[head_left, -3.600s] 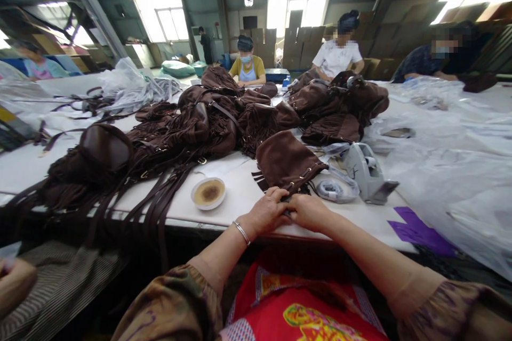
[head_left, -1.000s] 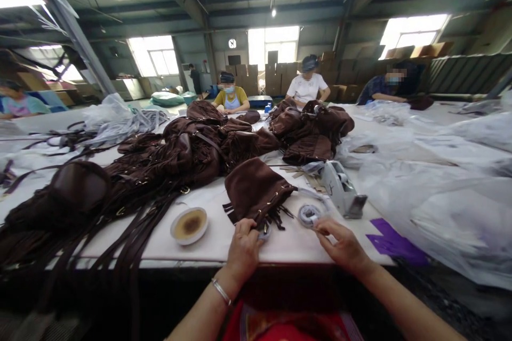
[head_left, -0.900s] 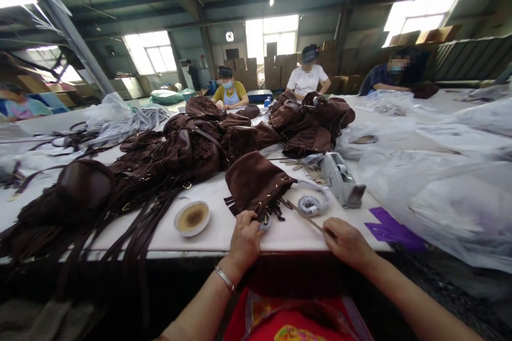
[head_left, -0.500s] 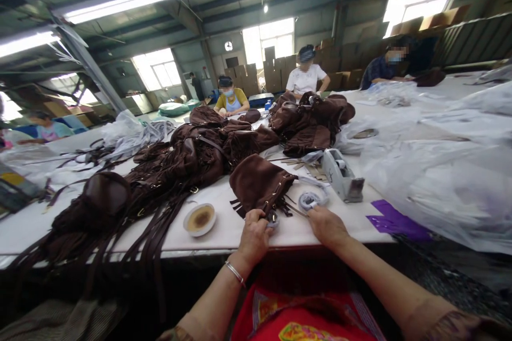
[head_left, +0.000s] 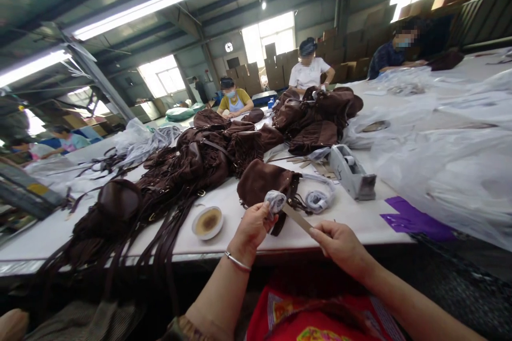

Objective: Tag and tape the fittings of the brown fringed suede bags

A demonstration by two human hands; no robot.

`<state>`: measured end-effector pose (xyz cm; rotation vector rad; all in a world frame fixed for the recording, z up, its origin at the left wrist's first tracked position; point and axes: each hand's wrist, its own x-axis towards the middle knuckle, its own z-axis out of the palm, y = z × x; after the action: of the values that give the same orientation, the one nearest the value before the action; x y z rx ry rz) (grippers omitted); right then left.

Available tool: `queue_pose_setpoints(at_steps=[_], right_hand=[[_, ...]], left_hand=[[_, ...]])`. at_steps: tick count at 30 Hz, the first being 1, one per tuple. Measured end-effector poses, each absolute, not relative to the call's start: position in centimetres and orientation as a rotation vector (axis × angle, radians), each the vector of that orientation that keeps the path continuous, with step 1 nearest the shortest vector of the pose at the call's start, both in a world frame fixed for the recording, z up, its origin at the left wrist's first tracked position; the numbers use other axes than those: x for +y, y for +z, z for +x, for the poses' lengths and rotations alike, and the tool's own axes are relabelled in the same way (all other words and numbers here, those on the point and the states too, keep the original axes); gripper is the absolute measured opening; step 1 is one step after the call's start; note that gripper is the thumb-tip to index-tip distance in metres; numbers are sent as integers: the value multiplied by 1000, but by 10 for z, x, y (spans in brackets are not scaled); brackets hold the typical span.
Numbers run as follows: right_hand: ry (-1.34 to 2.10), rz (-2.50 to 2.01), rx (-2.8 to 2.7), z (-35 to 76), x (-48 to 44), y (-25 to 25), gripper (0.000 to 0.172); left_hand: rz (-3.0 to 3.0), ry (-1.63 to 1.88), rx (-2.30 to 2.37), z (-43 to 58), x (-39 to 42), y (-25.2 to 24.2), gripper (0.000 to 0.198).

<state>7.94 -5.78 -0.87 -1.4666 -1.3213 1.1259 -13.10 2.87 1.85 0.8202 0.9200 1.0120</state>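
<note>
My left hand point(head_left: 253, 227) is closed on a small coil point(head_left: 276, 201) wrapped in clear plastic, held up in front of a brown fringed bag point(head_left: 258, 181). Between the thumb and fingers of my right hand point(head_left: 340, 242) is one end of a flat beige strip point(head_left: 298, 218); its far end reaches the coil. Whether the strip lies against the coil or is joined to it, I cannot tell. A second plastic-wrapped coil point(head_left: 316, 200) lies on the table just right of the bag.
A white bowl point(head_left: 207, 222) with brownish contents stands left of my hands. Brown bags point(head_left: 200, 157) are heaped behind it. To the right are a tape dispenser point(head_left: 352, 173), purple tape point(head_left: 416, 218) and plastic sheeting point(head_left: 452, 170). Several people work across the table point(head_left: 236, 237).
My left hand has lifted the wrapped coil off the table. My right hand has moved away from the second coil, toward me, and now holds the beige strip out at an angle.
</note>
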Motion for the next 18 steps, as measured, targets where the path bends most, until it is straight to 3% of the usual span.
queue_pose_setpoints(at_steps=[5,18], right_hand=[[1175,-1484,-1221,69,-47,-5,37],[1344,-1317,-1051,43,-31,2,39]], left_hand=[[784,1007,948,-132,29,21,35],[854,990,887,-128,25,13,44]])
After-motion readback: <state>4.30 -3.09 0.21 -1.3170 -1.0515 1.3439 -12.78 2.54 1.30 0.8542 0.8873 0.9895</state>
